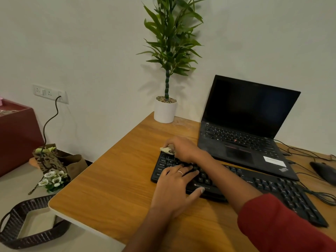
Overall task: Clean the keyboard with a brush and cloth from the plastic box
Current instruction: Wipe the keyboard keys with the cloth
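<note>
Your right hand point(183, 149) reaches across to the far left corner of the keyboard point(272, 190), fingers curled round a bunched cloth point(168, 149) and pressing it down at the top-left keys. Judging by the grip, you hold the cloth wadded so a small firm pad meets the keys rather than a loose flap. Your left hand point(175, 180) lies flat on the left end of the keyboard, fingers straight over the keys and thumb on the front edge by the brand lettering; it grasps nothing, and seems to be there to pin the board so the wiping does not push it along the tabletop point(112, 180). The arms cross for that reason: the wiping hand works the far corner while the bracing hand holds the near one.

The keyboard sits slantwise on the tabletop, just in front of an open laptop point(243, 128) with a dark screen, which leaves its whole key field reachable.

By count: one keyboard, one cloth, one laptop, one mouse point(323, 171) at the right edge with cables trailing beside it, one potted plant point(165, 110) in the back corner. No brush and no plastic box show here. On the floor to the left are one dark woven basket point(16, 228) and one bunch of white flowers point(52, 179).
</note>
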